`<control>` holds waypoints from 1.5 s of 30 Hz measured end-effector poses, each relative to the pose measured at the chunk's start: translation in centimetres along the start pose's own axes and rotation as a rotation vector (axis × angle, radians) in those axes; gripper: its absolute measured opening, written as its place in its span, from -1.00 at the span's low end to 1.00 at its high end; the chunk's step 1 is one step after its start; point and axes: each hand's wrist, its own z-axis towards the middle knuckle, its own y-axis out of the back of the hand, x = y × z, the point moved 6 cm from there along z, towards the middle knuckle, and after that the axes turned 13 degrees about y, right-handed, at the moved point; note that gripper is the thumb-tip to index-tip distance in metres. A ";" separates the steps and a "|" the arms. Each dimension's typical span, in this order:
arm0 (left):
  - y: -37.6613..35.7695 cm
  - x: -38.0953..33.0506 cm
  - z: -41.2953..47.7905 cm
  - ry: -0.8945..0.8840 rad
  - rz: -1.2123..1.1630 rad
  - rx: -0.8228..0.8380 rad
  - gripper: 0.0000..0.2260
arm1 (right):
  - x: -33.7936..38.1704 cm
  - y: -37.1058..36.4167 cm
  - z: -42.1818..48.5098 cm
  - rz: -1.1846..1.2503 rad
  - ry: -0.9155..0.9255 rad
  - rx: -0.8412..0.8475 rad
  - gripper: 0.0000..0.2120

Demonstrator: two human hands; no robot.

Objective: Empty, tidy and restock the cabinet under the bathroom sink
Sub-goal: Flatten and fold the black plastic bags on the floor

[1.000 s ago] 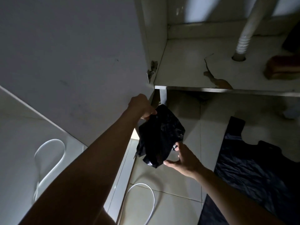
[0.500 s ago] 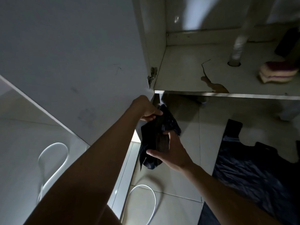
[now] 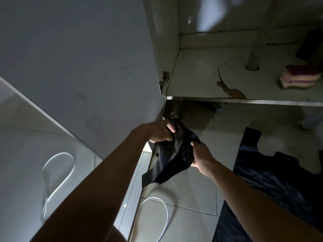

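A: So where is the small black bag (image 3: 173,159)?

B: Centre of the frame, hanging in the air just below the cabinet's front edge, above the floor tiles.

A: What has hold of it?

B: Both hands. The left hand (image 3: 160,131) has its fingers curled round the bunched top; the right hand (image 3: 201,158) grips the right edge between thumb and fingers.

A: And the cabinet?

B: Open, upper right. Its floor (image 3: 197,79) is chipped, with a striped sponge (image 3: 298,78) at the right edge, near the drain pipe (image 3: 256,41). A larger black bag (image 3: 272,180) lies flat on the tiles, lower right.
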 end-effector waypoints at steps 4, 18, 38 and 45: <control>-3.2 1.1 -0.4 0.020 0.113 0.154 -0.29 | -1.0 0.8 0.3 0.049 -0.052 -0.016 -0.80; -2.9 2.2 0.2 -0.219 0.008 -0.287 -0.82 | -0.1 2.4 0.6 0.021 -0.033 -0.060 -0.74; 2.7 -1.4 -2.7 -0.257 -0.054 -0.386 -0.91 | 0.7 5.7 -0.2 -0.838 0.272 0.072 -0.77; 6.0 -2.6 -4.0 -0.225 0.003 -0.639 -0.90 | -0.3 0.8 -1.8 -0.779 0.297 0.468 -0.12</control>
